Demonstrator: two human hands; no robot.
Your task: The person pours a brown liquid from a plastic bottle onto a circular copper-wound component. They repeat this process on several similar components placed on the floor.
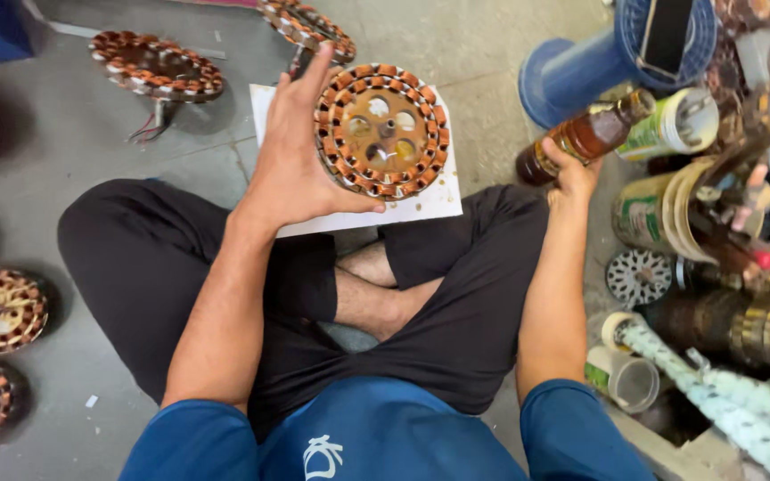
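Head view: I see left hand (291, 165) fingers clamping stator (381, 130) rim; right hand (572, 174) fingers wrapped around bottle (585, 136). Keep stator level over card (438, 200), bottle tipped slowly.

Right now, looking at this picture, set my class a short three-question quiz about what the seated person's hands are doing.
1. True or false: the left hand holds the round copper-wound stator disc over the white card sheet.
2. What does the right hand grip?
A. a white tape roll
B. the brown glass bottle
C. a blue stool
3. Fill in: more wound discs lie on the grey ____.

Key: 1 true; 2 B; 3 floor.
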